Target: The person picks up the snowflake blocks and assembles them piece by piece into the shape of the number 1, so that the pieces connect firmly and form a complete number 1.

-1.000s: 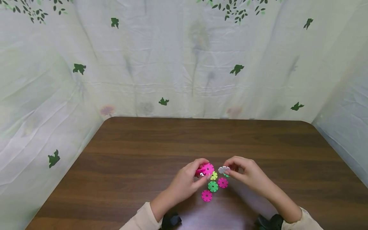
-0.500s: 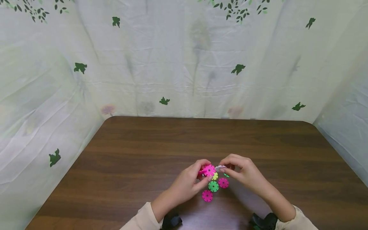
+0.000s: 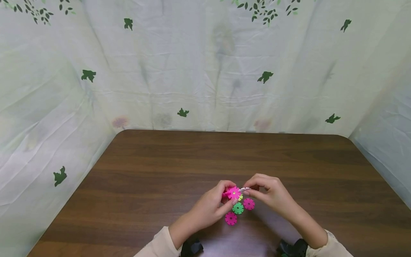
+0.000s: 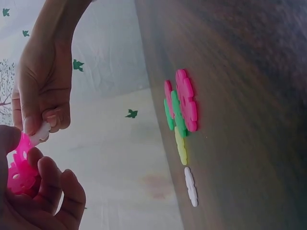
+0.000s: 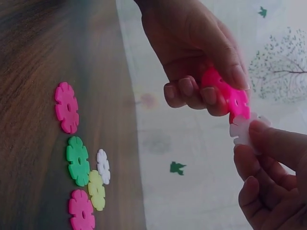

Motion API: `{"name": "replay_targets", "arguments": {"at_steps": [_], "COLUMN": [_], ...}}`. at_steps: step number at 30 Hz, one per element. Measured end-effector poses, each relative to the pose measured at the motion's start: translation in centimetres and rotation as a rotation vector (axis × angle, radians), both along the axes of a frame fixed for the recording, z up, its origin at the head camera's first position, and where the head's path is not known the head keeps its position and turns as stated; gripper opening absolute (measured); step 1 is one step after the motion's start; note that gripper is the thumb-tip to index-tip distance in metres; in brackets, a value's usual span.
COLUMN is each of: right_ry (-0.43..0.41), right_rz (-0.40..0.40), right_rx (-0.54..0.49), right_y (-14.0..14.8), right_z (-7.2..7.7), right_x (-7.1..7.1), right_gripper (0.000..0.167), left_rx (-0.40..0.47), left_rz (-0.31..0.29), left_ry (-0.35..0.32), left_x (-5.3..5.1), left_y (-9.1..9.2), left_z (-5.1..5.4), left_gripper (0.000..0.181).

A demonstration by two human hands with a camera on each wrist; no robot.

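Note:
Above the table, my left hand [image 3: 210,207] pinches pink notched flower-shaped discs [image 3: 233,193] that are joined together. My right hand [image 3: 273,194] holds a white notched disc [image 5: 242,131] between thumb and fingers. Seen from the right wrist, the white disc's edge meets the rim of the pink piece; how deep the notches fit cannot be told. Below the hands lie loose discs: a pink one [image 3: 248,204], a green one [image 3: 238,208], another pink one [image 3: 231,218], a yellow one [image 5: 96,190] and a white one [image 5: 103,166]. A second green disc [image 4: 169,114] shows in the left wrist view.
The brown wooden table [image 3: 144,171] spreads out on all sides of the hands. Behind it hangs a pale cloth [image 3: 199,64] printed with green birds and leaves. Dark straps [image 3: 191,247] sit at the wrists near the front edge.
My right hand has moved a little left, bringing the white disc from apart to against the pink piece. The white disc has turned nearly edge-on. My left hand has dipped slightly.

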State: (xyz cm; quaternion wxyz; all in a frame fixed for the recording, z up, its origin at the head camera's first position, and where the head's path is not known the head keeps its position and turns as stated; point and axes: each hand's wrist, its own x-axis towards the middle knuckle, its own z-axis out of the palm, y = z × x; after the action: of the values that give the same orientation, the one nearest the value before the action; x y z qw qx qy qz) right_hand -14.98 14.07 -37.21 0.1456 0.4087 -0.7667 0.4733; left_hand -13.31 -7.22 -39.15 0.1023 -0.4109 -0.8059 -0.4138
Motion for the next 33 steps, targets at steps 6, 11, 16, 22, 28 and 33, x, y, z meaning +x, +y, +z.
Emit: {"name": "replay_targets", "arguments": {"at_steps": [6,11,16,22,28,33], "right_ry": [0.015,0.033,0.021,-0.001,-0.046,-0.089], "right_rz": [0.052,0.078,0.078,0.092,0.03,0.005], "right_rx": [-0.044,-0.063,-0.06,-0.05,0.015,0.065], "right_y": [-0.2,-0.4,-0.4,-0.5,-0.2,0.4], "right_z": [-0.4,-0.8,-1.2,-1.2,-0.7,-0.2], "right_x": [-0.2,-0.4,-0.5,-0.4,-0.2,-0.1], "right_gripper": [0.023,0.023,0.021,0.018,0.016,0.015], "left_rx": [0.001,0.008,0.005,-0.015,-0.018,-0.037], "left_rz": [-0.02,-0.036,-0.044,-0.047,-0.054,-0.01], "left_ry": [0.022,0.013,-0.018,-0.028,-0.102,-0.114], "left_x": [-0.1,-0.3,-0.3,-0.3,-0.5,-0.6], "left_y": [0.0,0.0,-0.1,-0.1,-0.2,-0.4], "left_z": [-0.4,-0.7,-0.8,-0.8,-0.6,-0.4], "left_gripper": [0.033,0.033,0.032,0.032,0.033,0.034]}}
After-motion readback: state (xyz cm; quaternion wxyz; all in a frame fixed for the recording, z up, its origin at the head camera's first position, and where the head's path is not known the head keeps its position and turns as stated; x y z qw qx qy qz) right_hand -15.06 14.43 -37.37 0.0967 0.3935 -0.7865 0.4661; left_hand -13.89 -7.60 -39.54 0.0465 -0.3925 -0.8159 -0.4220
